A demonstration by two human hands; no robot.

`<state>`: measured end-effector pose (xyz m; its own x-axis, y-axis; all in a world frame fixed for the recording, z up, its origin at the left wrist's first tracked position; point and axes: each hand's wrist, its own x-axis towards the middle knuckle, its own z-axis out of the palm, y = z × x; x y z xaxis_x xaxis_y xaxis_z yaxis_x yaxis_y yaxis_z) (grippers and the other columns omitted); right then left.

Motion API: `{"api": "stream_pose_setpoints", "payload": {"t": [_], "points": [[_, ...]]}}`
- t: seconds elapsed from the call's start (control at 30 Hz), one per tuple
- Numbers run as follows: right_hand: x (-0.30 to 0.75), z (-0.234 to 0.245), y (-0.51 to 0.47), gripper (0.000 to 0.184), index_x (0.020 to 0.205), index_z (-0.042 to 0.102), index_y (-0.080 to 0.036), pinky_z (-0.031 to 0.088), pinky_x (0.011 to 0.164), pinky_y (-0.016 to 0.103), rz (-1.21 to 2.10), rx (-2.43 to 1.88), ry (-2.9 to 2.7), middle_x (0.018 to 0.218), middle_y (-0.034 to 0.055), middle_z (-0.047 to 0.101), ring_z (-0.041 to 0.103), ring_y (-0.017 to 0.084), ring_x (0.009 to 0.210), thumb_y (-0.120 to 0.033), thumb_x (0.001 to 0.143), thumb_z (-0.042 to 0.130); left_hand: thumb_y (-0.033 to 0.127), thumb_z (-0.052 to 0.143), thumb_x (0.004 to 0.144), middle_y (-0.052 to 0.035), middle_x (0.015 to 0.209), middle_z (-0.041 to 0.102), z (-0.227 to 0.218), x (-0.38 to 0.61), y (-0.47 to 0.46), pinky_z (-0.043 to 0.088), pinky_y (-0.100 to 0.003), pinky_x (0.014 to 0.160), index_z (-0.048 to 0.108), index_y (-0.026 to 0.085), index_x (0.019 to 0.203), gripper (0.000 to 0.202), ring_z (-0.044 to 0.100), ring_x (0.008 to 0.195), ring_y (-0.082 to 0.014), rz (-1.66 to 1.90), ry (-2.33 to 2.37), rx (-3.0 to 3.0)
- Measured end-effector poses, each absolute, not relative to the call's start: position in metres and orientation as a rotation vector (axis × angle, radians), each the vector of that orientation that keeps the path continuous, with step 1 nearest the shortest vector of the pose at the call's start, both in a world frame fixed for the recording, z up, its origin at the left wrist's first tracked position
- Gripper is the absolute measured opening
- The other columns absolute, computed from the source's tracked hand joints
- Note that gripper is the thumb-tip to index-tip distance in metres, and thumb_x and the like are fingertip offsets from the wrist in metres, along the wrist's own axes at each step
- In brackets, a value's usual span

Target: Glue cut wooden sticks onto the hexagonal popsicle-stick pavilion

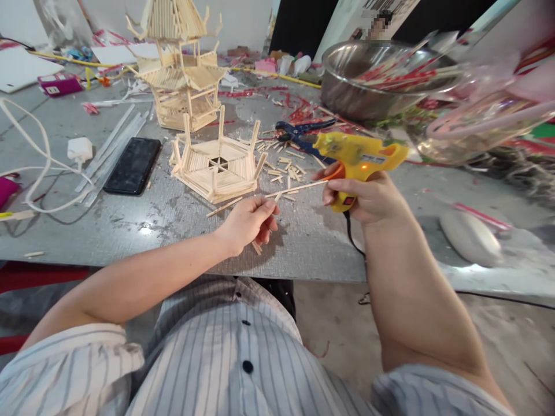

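My right hand (370, 199) is wrapped round a yellow hot glue gun (358, 155) with an orange trigger and a lit orange light; its nozzle points left. A thin wooden stick (301, 188) runs from the fingers of that hand towards my left hand (251, 222). The left fingers are closed in a pinch on a short wooden stick (277, 197); stick ends also show below this hand. Just beyond it lies a hexagonal stick base (197, 170) with upright posts at its corners. Behind the base stands a tiered pagoda model (186, 78) made of sticks.
Blue-handled pliers (299, 134) and scattered stick pieces (286, 169) lie right of the base. A black phone (133, 166), clear glue sticks (113, 147) and a white charger (80, 149) are left. A metal basin (347, 98) stands back right; a pale rounded object (470, 237) lies right.
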<state>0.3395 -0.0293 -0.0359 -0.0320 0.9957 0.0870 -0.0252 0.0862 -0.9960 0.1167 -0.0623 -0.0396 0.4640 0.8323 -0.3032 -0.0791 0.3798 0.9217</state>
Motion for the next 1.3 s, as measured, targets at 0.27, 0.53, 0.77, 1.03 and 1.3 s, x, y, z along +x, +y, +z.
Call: {"api": "stream_pose_setpoints", "payload": {"t": [0.27,0.53,0.77,1.03,1.3], "points": [[0.332,-0.039,-0.031,0.018,0.068,0.065,-0.021,0.037,0.038,0.021,1.212,-1.066,-1.257,0.071,-0.0007,0.071,0.055,0.008,0.043,-0.016,0.055,0.076,0.024,0.036,0.103,0.0071,0.053,0.052,-0.043,0.116,-0.062,0.031,-0.016,0.032,0.046,0.017,0.075,0.03,0.044,0.033,-0.0036,0.708,0.932,1.058],[0.336,-0.043,-0.027,0.019,0.069,0.066,-0.019,0.038,0.039,0.021,1.264,-1.093,-1.272,0.068,-0.0009,0.069,0.053,0.006,0.04,-0.023,0.057,0.08,0.02,0.037,0.102,0.0065,0.054,0.053,-0.041,0.116,-0.063,0.029,-0.016,0.032,0.046,0.016,0.075,0.028,0.043,0.033,-0.0033,0.709,0.921,1.073],[0.331,-0.042,-0.032,0.026,0.071,0.066,-0.016,0.042,0.039,0.021,1.251,-1.078,-1.251,0.07,0.0006,0.068,0.053,0.007,0.04,-0.025,0.054,0.083,0.014,0.037,0.1,0.0067,0.053,0.053,-0.041,0.116,-0.064,0.031,-0.016,0.032,0.047,0.016,0.076,0.026,0.044,0.032,-0.0043,0.698,0.921,1.037],[0.33,-0.043,-0.033,0.027,0.072,0.067,-0.016,0.041,0.041,0.021,1.253,-1.074,-1.264,0.071,0.0011,0.068,0.052,0.006,0.043,-0.028,0.055,0.086,0.013,0.038,0.099,0.0064,0.052,0.053,-0.041,0.117,-0.066,0.033,-0.016,0.032,0.047,0.016,0.077,0.025,0.045,0.033,-0.005,0.689,0.908,0.986],[0.331,-0.047,-0.031,0.037,0.074,0.069,-0.017,0.04,0.042,0.021,1.293,-1.078,-1.307,0.074,0.0004,0.068,0.053,0.006,0.043,-0.042,0.054,0.089,0.013,0.037,0.1,0.0055,0.053,0.052,-0.039,0.116,-0.065,0.034,-0.015,0.034,0.046,0.016,0.075,0.027,0.046,0.035,-0.0051,0.701,0.897,0.888]]}}
